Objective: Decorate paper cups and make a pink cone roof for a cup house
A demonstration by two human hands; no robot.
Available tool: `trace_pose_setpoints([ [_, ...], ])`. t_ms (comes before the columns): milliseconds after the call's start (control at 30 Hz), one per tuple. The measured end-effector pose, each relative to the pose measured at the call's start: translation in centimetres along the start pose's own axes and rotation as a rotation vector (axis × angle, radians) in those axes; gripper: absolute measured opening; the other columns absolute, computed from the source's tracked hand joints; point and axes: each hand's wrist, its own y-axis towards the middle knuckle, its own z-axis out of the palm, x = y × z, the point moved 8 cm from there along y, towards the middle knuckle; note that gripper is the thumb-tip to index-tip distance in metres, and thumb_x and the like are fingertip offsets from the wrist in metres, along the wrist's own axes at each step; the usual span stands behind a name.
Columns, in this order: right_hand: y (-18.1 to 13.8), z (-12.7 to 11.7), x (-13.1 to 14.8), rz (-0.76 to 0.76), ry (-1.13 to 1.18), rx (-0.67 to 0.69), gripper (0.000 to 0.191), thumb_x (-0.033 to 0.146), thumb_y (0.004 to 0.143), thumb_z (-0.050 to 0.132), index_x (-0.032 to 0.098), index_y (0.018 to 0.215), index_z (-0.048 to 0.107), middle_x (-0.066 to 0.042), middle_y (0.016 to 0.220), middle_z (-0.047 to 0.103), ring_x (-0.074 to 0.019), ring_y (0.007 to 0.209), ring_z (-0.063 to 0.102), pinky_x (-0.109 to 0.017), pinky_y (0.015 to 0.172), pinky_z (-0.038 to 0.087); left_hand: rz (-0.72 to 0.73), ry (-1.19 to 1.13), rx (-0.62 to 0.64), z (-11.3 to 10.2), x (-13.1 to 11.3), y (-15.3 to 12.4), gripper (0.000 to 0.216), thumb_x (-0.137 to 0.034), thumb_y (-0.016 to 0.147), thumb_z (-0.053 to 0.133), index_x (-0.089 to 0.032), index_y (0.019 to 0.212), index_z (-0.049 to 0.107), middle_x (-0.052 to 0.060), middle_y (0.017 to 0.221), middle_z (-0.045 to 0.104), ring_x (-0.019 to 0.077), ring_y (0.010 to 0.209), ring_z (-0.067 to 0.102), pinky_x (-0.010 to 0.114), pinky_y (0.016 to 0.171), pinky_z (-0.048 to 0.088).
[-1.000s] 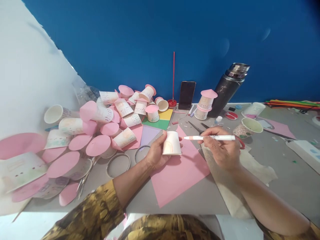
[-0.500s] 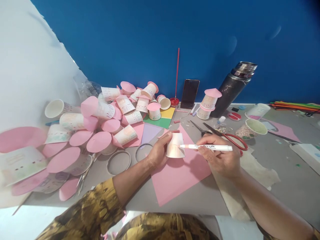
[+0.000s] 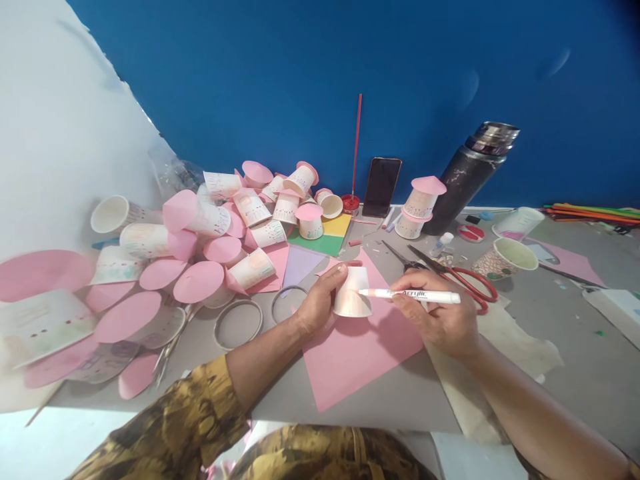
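My left hand (image 3: 319, 303) is closed around the side of a white paper cup (image 3: 354, 305), which is held upside down. Faint peach colouring shows on the cup's wall. Between the fingers of my right hand (image 3: 443, 317) is a white acrylic marker (image 3: 425, 295), its tip touching or very close to the front of the cup. Beneath both hands lies a pink paper sheet (image 3: 345, 373). Just beyond my right hand rest red-handled scissors (image 3: 467, 283).
Pink-roofed paper cups (image 3: 200, 283) pile up at left. Two bangles (image 3: 239, 325) lie near my left forearm. Along the blue wall stand a phone (image 3: 383, 187), a dark flask (image 3: 465, 180) and stacked cups (image 3: 417, 207). A patterned cup (image 3: 503, 260) sits at right.
The marker has shifted very slightly left and stays at the cup's front. The whole view has moved a little; both hands keep their hold.
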Motion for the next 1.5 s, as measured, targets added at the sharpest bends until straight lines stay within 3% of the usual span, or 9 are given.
trace_pose_setpoints([
  [200, 0.2, -0.7, 0.3, -0.004, -0.001, -0.046, 0.007, 0.020, 0.093, 0.066, 0.022, 0.087, 0.071, 0.001, 0.073, 0.071, -0.0130, 0.056, 0.061, -0.026, 0.055, 0.047, -0.007, 0.015, -0.009, -0.1, -0.1, -0.1, 0.049, -0.050, 0.082, 0.076, -0.015, 0.115, 0.073, 0.006, 0.086, 0.065, 0.0212, 0.079, 0.061, 0.032, 0.071, 0.050],
  [700, 0.2, -0.1, 0.4, -0.030, -0.043, 0.003, 0.006, 0.022, 0.093, 0.067, 0.022, 0.088, 0.070, 0.001, 0.072, 0.069, -0.0128, 0.056, 0.060, -0.026, 0.054, 0.047, 0.033, 0.084, -0.007, -0.2, -0.1, 0.1, 0.057, -0.059, 0.076, 0.080, -0.017, 0.114, 0.073, 0.004, 0.083, 0.062, 0.0189, 0.076, 0.056, 0.029, 0.065, 0.045],
  [900, 0.4, -0.8, 0.6, -0.028, -0.054, -0.060, 0.008, 0.020, 0.092, 0.066, 0.022, 0.085, 0.069, 0.001, 0.070, 0.069, -0.0140, 0.057, 0.062, -0.026, 0.056, 0.048, 0.058, 0.085, -0.013, -0.1, -0.2, 0.0, 0.058, -0.060, 0.073, 0.083, -0.017, 0.111, 0.074, 0.002, 0.084, 0.059, 0.0176, 0.076, 0.054, 0.028, 0.065, 0.044],
  [1500, 0.8, 1.1, 2.1, -0.124, 0.034, 0.087, 0.006, 0.020, 0.095, 0.063, 0.022, 0.091, 0.068, -0.002, 0.071, 0.071, -0.0158, 0.060, 0.063, -0.030, 0.059, 0.050, 0.080, 0.107, -0.029, 0.4, -1.0, -0.7, 0.048, -0.048, 0.073, 0.086, -0.018, 0.109, 0.072, 0.001, 0.082, 0.061, 0.0171, 0.073, 0.056, 0.028, 0.064, 0.040],
])
